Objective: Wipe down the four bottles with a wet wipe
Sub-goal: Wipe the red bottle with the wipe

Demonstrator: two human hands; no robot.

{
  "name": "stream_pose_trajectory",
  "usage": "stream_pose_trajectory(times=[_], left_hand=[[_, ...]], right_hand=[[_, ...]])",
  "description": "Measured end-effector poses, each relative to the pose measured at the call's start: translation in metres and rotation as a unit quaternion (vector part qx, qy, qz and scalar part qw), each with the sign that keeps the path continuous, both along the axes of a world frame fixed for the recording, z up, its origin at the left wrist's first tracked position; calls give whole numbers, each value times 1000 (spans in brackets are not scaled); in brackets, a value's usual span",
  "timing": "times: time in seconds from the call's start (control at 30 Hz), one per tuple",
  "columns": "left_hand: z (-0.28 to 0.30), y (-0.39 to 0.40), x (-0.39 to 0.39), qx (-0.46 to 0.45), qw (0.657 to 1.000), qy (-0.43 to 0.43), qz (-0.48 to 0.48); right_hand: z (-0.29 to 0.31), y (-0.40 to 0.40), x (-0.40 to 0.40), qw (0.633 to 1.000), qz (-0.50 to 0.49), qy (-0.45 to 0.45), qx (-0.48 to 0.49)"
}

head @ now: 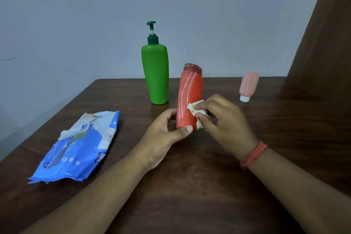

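Nearest the camera, bare dark wood of the table (190, 186) lay under both forearms, with open surface between them and more to the right. The table's left edge ran diagonally from the near left toward the far corner, and its back edge met the pale wall (76, 15).

The left hand (163, 138) held the base of the red bottle (189, 100), its grip curled round it with the thumb pressed across the bottle's lower front. The right hand (226, 119), a red thread band (253, 155) on its wrist, pinched a crumpled white wet wipe (195, 109) against the bottle's lower right side. The bottle stood nearly upright at the table's middle, its long axis leaning slightly, dark red cap uppermost and pointing up and away. Whether its base touched the table could not be told.

To the left, well apart from the hands, a blue wipe pack (79, 148) lay flat near the left edge, its flap lifted.

Farther back, a green pump bottle (155, 74) stood upright just beside the red bottle's upper left. To the far right a small pink bottle (247, 86) stood cap-down, near the back edge. A brown curtain (326, 43) hung at the right.
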State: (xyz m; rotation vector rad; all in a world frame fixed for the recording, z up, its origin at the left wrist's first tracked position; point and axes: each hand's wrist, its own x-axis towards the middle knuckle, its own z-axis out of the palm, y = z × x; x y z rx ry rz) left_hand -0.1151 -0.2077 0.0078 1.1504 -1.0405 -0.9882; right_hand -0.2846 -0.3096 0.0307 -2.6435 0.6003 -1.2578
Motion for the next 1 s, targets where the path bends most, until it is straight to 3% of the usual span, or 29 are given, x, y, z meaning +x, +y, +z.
stream_pose_trajectory(times=[0.1, 0.2, 0.37, 0.53, 0.67, 0.8, 0.93, 1.0], left_hand=[[-3, -1, 0, -5, 1000, 11, -5], [-6, -3, -2, -21, 1000, -17, 10], [-3, -6, -6, -27, 997, -55, 57], [2, -2, -12, -31, 994, -82, 59], [0, -4, -10, -21, 992, -76, 98], [3, -2, -14, -29, 993, -61, 96], [6, 0, -13, -29, 987, -116, 108], [7, 1, -15, -43, 984, -136, 108]], right_hand=[[2, 3, 2, 999, 21, 17, -24], [3, 10, 7, 985, 74, 84, -131], [15, 9, 3, 971, -43, 57, -229], [12, 19, 10, 948, -8, 125, -293], [18, 9, 2, 956, -96, 73, -267], [8, 15, 10, 954, -14, 94, -283], [14, 6, 5, 960, -102, 56, -255], [9, 11, 10, 959, -50, 78, -268]])
